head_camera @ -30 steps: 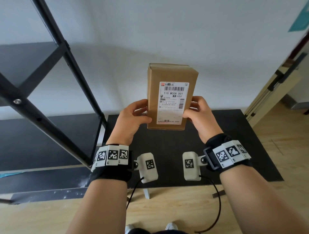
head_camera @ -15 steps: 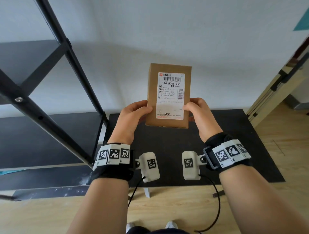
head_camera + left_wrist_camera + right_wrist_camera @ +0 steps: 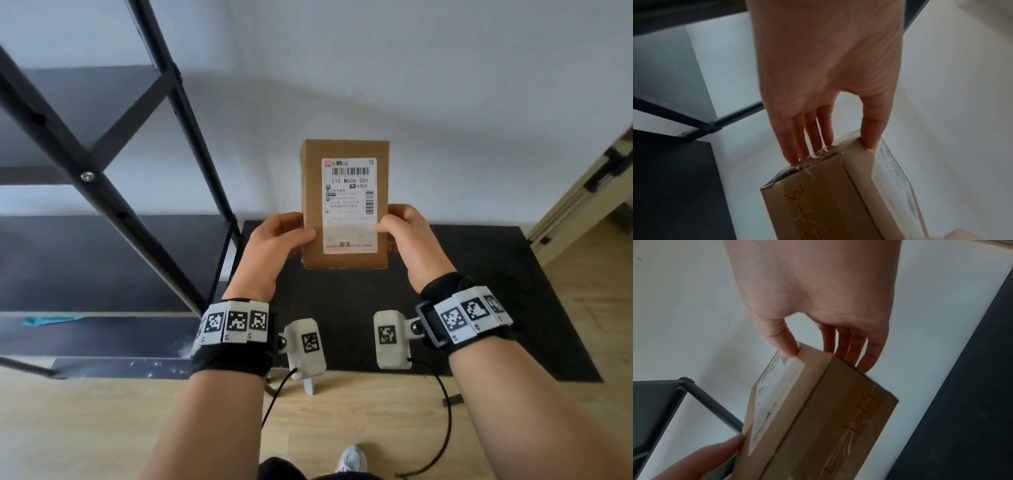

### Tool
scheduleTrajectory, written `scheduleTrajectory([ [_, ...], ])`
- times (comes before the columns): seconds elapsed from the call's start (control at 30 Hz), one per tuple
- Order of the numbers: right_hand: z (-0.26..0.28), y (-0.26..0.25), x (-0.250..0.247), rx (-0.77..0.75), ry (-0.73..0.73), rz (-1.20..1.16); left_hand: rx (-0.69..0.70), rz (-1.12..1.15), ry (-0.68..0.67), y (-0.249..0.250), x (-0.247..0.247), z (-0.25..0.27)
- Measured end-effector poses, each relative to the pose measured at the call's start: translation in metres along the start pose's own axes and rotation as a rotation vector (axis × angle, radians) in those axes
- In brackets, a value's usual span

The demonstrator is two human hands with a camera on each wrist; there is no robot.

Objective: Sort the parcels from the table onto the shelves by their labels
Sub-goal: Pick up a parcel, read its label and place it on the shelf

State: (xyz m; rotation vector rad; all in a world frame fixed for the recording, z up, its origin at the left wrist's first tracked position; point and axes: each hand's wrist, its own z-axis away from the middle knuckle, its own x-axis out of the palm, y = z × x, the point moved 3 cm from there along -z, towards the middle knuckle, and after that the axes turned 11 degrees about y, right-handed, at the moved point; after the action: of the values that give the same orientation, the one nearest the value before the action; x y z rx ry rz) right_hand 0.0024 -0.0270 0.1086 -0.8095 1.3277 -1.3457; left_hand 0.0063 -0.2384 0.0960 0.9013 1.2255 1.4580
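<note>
The parcel (image 3: 345, 205) has tipped upright, label now square to the eyes. Shelves (image 3: 102, 260) at nine o'clock bare, left hand (image 3: 270, 250) and right hand (image 3: 409, 240) pinching its sides over the worktop (image 3: 479, 274); shelving still ahead.

Both arms are bare, with no sleeves. Each wrist wears a black band (image 3: 233, 356) with white blocks on top, and each block (image 3: 474, 313) has a black and white square pattern. A small white camera box (image 3: 306, 344) sticks out from the left band, and another white box (image 3: 390, 339) from the right band. Each box has its own square pattern. A thin black cable (image 3: 445, 414) hangs from each box. A white shoe (image 3: 352, 459) shows at the bottom.
</note>
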Motion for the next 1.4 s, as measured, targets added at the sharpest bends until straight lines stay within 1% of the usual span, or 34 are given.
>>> scheduleTrajectory([
  [0.17, 0.022, -0.004, 0.021, -0.011, -0.025, 0.027, 0.019, 0.029, 0.019, -0.002, -0.029, 0.012],
  [0.33, 0.058, -0.012, 0.048, -0.031, -0.043, 0.054, 0.043, -0.011, 0.029, -0.008, -0.073, 0.033],
  [0.47, 0.102, -0.015, 0.076, -0.046, -0.062, 0.049, 0.041, -0.043, 0.057, -0.014, -0.120, 0.061],
  [0.7, 0.196, -0.017, 0.136, -0.068, -0.161, 0.008, 0.044, -0.003, 0.129, -0.024, -0.220, 0.131],
  [0.9, 0.266, -0.025, 0.201, -0.119, -0.277, 0.015, 0.025, 0.043, 0.254, -0.037, -0.311, 0.183],
  [1.13, 0.334, -0.041, 0.292, -0.170, -0.434, 0.040, -0.001, 0.101, 0.404, -0.035, -0.414, 0.231],
  [1.23, 0.354, -0.051, 0.332, -0.211, -0.507, 0.068, -0.021, 0.124, 0.487, -0.040, -0.456, 0.241],
  [1.4, 0.367, -0.067, 0.402, -0.267, -0.641, 0.086, -0.019, 0.136, 0.684, -0.046, -0.515, 0.242],
])
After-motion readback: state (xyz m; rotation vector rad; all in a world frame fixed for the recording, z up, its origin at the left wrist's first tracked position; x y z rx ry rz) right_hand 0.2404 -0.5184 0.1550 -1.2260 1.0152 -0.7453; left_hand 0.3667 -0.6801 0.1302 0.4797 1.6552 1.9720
